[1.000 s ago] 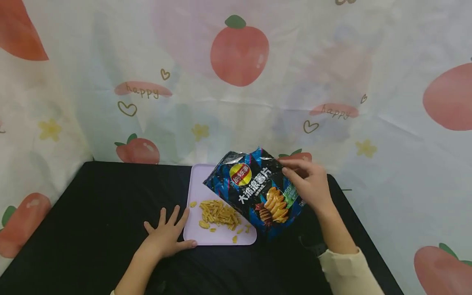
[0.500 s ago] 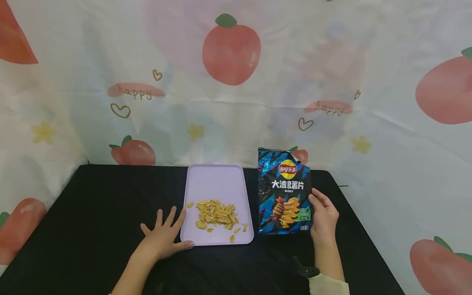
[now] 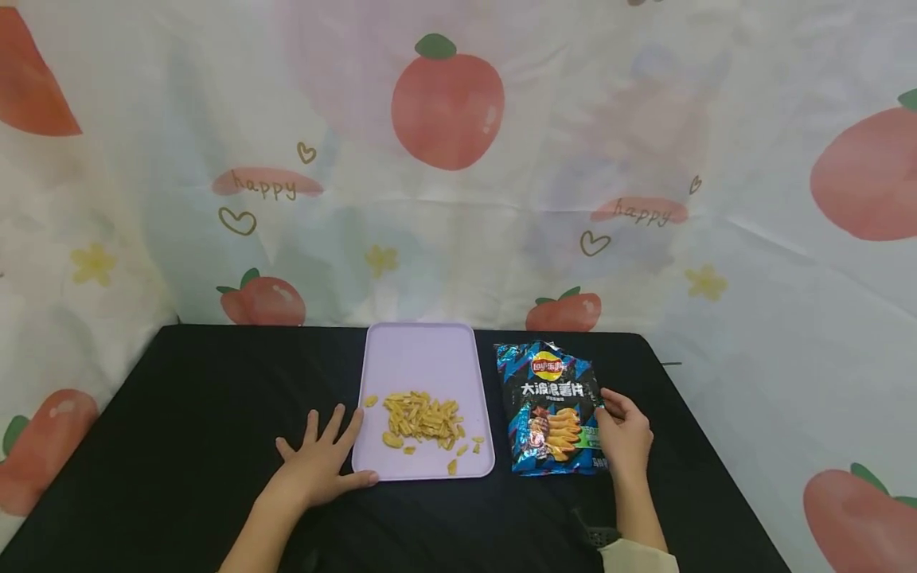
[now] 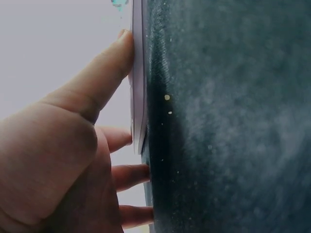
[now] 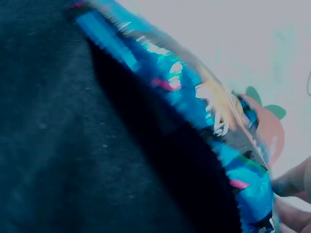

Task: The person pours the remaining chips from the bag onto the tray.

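Observation:
A lilac rectangular tray lies on the black tablecloth with a heap of yellow potato chip pieces on its near half. My left hand is spread flat at the tray's near left corner. In the left wrist view, the thumb touches the tray's rim. Right of the tray is a blue and black chip bag, printed side up. My right hand pinches its right edge. The right wrist view shows the bag low over the cloth, a dark shadow under its near edge.
A black cloth covers the table. Behind and beside it hangs a pale curtain printed with fruit and hearts. A few loose chip pieces lie apart from the heap. A dark wrist device sits by the right sleeve.
The bag was tilted over the tray, then swung upright to its right, and is now lowered flatter toward the table. My right hand moved with it; the left hand stayed at the tray.

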A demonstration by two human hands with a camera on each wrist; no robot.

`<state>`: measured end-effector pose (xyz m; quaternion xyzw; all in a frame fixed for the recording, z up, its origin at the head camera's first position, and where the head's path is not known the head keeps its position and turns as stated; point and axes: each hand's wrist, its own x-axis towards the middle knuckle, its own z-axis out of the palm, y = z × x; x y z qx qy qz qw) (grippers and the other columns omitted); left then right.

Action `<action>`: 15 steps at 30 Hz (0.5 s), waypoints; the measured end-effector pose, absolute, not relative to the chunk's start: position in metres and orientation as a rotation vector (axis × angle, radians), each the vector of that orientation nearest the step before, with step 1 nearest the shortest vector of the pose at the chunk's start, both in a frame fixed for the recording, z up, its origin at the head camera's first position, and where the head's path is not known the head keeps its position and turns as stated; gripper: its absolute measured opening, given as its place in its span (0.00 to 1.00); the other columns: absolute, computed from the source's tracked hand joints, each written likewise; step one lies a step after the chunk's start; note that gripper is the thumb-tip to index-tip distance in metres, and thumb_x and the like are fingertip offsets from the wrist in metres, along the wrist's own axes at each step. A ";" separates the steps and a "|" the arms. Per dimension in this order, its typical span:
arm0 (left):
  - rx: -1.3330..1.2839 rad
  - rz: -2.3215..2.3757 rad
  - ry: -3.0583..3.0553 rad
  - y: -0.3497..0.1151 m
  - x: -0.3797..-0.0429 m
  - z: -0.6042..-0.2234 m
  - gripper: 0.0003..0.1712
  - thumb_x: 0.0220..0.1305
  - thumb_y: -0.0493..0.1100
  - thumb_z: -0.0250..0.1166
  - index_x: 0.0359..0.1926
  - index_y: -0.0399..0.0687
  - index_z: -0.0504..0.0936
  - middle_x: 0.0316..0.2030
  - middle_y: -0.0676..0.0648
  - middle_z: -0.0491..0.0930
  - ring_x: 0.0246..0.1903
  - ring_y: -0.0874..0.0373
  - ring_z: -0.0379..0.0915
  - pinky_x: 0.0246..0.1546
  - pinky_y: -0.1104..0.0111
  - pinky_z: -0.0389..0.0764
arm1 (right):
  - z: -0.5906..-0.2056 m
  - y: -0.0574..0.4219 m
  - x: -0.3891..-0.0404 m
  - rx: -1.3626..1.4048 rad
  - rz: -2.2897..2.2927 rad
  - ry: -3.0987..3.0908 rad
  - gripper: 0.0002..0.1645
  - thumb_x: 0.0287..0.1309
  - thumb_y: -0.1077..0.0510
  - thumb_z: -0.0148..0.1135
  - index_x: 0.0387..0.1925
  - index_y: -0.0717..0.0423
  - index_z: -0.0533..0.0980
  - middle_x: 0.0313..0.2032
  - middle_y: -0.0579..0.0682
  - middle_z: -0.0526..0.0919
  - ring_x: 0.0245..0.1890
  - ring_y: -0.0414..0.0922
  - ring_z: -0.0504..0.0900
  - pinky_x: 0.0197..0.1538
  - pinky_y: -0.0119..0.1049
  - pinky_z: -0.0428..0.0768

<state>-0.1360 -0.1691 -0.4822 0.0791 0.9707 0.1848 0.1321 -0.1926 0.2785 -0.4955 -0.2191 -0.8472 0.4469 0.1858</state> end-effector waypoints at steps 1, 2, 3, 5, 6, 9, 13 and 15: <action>0.226 0.538 2.816 -0.170 -0.136 -0.482 0.62 0.52 0.77 0.63 0.79 0.54 0.51 0.78 0.34 0.44 0.73 0.22 0.30 0.52 0.17 0.35 | -0.494 0.276 -0.192 -0.591 1.218 -2.414 0.22 0.69 0.58 0.57 0.62 0.55 0.76 0.58 0.62 0.80 0.54 0.58 0.80 0.59 0.58 0.71; 0.223 0.547 2.817 -0.171 -0.135 -0.481 0.62 0.52 0.77 0.63 0.79 0.54 0.51 0.78 0.34 0.45 0.73 0.22 0.31 0.52 0.17 0.35 | -0.492 0.273 -0.192 -0.563 1.168 -2.444 0.22 0.69 0.56 0.57 0.63 0.55 0.75 0.59 0.63 0.78 0.57 0.60 0.78 0.61 0.61 0.69; 0.222 0.552 2.822 -0.173 -0.135 -0.480 0.62 0.53 0.77 0.63 0.79 0.54 0.51 0.78 0.35 0.45 0.73 0.22 0.32 0.52 0.17 0.36 | -0.489 0.270 -0.193 -0.522 1.119 -2.469 0.23 0.70 0.54 0.57 0.63 0.55 0.75 0.61 0.63 0.76 0.60 0.61 0.75 0.63 0.63 0.66; 0.233 0.556 2.851 -0.176 -0.135 -0.476 0.61 0.53 0.77 0.62 0.79 0.54 0.51 0.77 0.35 0.47 0.73 0.22 0.34 0.53 0.17 0.39 | -0.482 0.263 -0.193 -0.411 1.033 -2.498 0.26 0.69 0.49 0.58 0.65 0.54 0.74 0.63 0.63 0.74 0.63 0.63 0.71 0.64 0.66 0.63; 0.247 0.557 2.881 -0.179 -0.136 -0.474 0.61 0.53 0.77 0.62 0.79 0.54 0.52 0.77 0.35 0.48 0.73 0.22 0.36 0.54 0.18 0.41 | -0.477 0.259 -0.193 -0.335 0.989 -2.508 0.28 0.69 0.47 0.59 0.65 0.54 0.73 0.65 0.63 0.72 0.65 0.63 0.68 0.65 0.67 0.62; 0.311 0.539 3.036 -0.185 -0.138 -0.468 0.60 0.55 0.76 0.63 0.79 0.54 0.51 0.78 0.37 0.49 0.74 0.25 0.40 0.57 0.21 0.47 | -0.464 0.243 -0.192 -0.055 0.858 -2.513 0.36 0.65 0.42 0.63 0.69 0.51 0.70 0.69 0.62 0.68 0.71 0.65 0.61 0.67 0.69 0.58; 0.420 0.486 3.306 -0.193 -0.141 -0.459 0.63 0.52 0.74 0.67 0.80 0.56 0.48 0.79 0.41 0.43 0.76 0.31 0.35 0.62 0.25 0.49 | -0.449 0.218 -0.188 0.207 0.626 -2.525 0.49 0.56 0.32 0.65 0.75 0.42 0.62 0.75 0.60 0.59 0.76 0.65 0.49 0.69 0.71 0.51; 0.454 0.464 3.395 -0.195 -0.140 -0.456 0.65 0.50 0.74 0.68 0.80 0.57 0.46 0.80 0.42 0.37 0.77 0.32 0.28 0.63 0.26 0.47 | -0.444 0.207 -0.185 0.250 0.528 -2.553 0.54 0.53 0.26 0.63 0.77 0.39 0.58 0.77 0.58 0.53 0.78 0.64 0.42 0.71 0.70 0.47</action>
